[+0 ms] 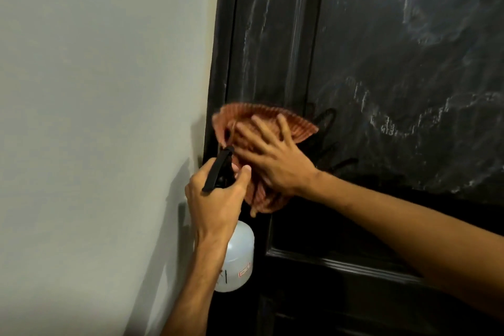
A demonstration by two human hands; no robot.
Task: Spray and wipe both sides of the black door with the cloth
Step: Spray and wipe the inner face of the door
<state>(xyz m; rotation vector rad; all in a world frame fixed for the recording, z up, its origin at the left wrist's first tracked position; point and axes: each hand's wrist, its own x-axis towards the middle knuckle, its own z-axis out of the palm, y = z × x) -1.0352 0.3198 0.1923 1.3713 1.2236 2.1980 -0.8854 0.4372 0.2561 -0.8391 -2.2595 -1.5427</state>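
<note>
Two large surfaces fill the head view. Item one: black door (381,63), panelled, taking up the whole span from twelve through three to six o'clock; its upper panel carries pale, smeared streaks and cloudy swirls, while the lower rail and the panel beneath it look glossy and dark. Item two: pale wall (95,90), occupying the nine o'clock half, meeting the door frame along a slanted line and bearing shadows of the arms near its lower edge.

Item three: two bare forearms, entering from five and six o'clock. Item four: cloth (261,120), orange-pink, ribbed, bunched and fanned out, lying flat against the door just right of the frame, near frame centre; its edges are blurred.

Item five: right hand (270,155), fingers straight and spread, palm pressing the cloth onto the door at the lower edge of the streaked panel. Item six: left hand (215,199), at seven o'clock from the cloth, fingers and thumb curled round the neck of a spray bottle (237,256), thumb tip just beside the cloth.

Item seven: the bottle's translucent white body hangs below the left wrist, with a small red-and-white label; its black trigger head juts up towards the cloth, overlapping the cloth's left edge in this view.
</note>
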